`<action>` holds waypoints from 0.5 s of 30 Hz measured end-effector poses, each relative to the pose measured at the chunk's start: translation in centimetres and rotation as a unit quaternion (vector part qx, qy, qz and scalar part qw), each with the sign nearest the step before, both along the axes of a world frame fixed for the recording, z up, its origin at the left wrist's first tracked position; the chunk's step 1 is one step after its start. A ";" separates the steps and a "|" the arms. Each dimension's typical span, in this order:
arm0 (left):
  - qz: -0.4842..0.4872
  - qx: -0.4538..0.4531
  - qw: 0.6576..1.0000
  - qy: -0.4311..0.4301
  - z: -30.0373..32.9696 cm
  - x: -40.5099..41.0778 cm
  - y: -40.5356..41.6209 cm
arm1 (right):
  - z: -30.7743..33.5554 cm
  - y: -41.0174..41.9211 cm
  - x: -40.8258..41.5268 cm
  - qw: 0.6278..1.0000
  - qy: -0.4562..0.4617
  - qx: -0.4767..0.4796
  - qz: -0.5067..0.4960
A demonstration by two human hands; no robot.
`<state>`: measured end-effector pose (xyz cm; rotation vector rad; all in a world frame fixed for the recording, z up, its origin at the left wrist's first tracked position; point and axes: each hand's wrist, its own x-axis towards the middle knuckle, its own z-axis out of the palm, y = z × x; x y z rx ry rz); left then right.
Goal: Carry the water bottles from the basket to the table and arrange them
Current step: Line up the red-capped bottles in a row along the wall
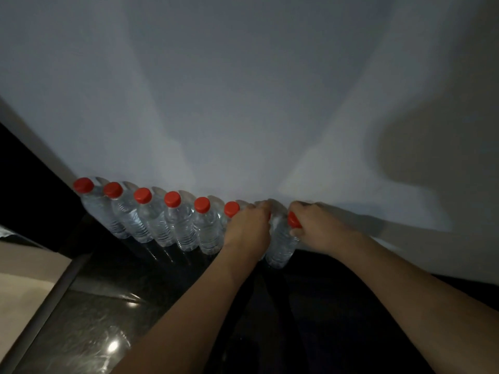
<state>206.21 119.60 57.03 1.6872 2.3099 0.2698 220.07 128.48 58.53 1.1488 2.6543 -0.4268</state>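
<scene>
Clear plastic water bottles with red caps (172,220) line the dark table's (89,319) far edge; my left hand (248,228) and right hand (316,222) grip the end ones, so I should set them straight.

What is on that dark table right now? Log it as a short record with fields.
surface: dark glossy table, set against a white wall
bottles: a row of clear water bottles with red caps along the wall, all upright
free-standing caps visible: six, the leftmost bottle at the row's left end
left hand: grip closed on a bottle that it mostly hides
right hand: grip closed on the cap of the rightmost bottle
basket: not in view
</scene>
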 end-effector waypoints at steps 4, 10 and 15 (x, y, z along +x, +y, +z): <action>-0.008 -0.028 1.000 0.004 1.2 0.5 -0.6 | 0.1 -1.6 1.7 0.997 0.070 -0.033 -0.026; 0.019 -0.002 0.999 0.035 7.6 3.7 -4.4 | 3.3 -5.6 10.2 0.994 0.092 -0.035 -0.043; -0.027 0.057 0.997 -0.034 12.6 15.6 -7.1 | 5.3 -7.3 19.4 0.995 0.094 -0.007 -0.044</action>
